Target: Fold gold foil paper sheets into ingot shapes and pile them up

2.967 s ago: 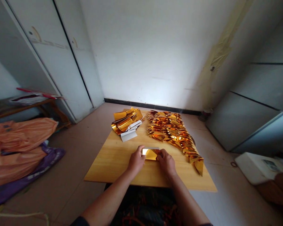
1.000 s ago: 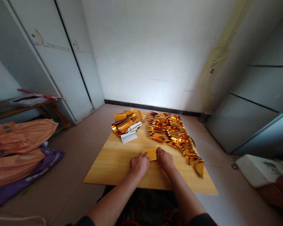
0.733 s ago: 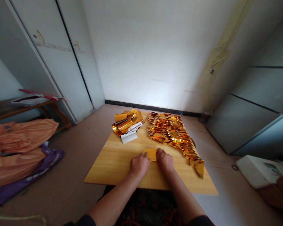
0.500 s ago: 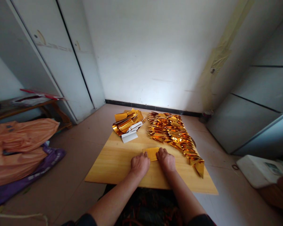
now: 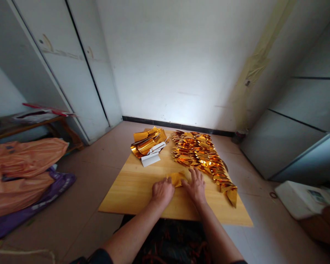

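Observation:
A small gold foil sheet (image 5: 176,178) lies partly folded on the wooden board (image 5: 132,190) in front of me. My left hand (image 5: 162,191) rests curled on the sheet's left edge, fingers tucked under. My right hand (image 5: 196,186) lies flat with its fingers spread, pressing down on the sheet's right side. A loose stack of unfolded gold sheets with white backing (image 5: 147,145) sits at the board's far left. A long heap of folded gold pieces (image 5: 202,156) runs down the board's right side.
The board lies low over a tiled floor. Orange and purple bags (image 5: 22,172) are heaped at the left beside a wooden bench (image 5: 30,124). White cupboard doors (image 5: 71,69) stand behind them. A white box (image 5: 299,200) sits at the right.
The sheet went from raised with its white back showing to lying flat under both hands. In the last half second my right hand spread its fingers and the sheet's right side folded up.

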{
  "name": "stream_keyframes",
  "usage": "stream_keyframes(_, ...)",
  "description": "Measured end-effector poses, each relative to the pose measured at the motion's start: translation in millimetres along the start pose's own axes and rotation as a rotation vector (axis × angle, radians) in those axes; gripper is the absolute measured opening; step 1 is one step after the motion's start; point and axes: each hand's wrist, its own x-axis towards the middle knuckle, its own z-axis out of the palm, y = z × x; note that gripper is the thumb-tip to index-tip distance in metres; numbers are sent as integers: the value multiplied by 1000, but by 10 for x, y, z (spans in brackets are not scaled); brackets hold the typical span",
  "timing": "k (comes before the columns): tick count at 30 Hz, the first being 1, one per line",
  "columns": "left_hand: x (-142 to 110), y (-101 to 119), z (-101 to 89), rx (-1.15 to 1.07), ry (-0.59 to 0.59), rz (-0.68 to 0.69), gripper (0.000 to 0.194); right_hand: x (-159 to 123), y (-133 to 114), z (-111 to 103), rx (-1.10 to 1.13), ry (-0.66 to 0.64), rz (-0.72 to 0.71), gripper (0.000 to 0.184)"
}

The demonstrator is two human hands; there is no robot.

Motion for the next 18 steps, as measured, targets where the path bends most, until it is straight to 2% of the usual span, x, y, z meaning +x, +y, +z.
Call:
stream_keyframes(3,-15,-3,-8,11,26,12,40,-66,-101,89,-54,-29,-16,64)
stream_keyframes(7,-24,-12,8,10,42,13,40,-106,-134,151,-58,-25,-1,64)
stream_keyframes(9,-23,-17,17,2,41,15,39,-98,-67,140,-18,-28,-8,54)
stream_keyframes(12,-20,-19,21,-6,32,9,39,-60,100,86,43,-54,-20,30)
stream_keyframes(15,-17,-17,22,-6,28,-5,40,-16,230,18,85,-50,-15,28)
stream_keyframes(18,-15,-20,30,-1,45,5,39,7,244,-29,97,-72,-24,24)
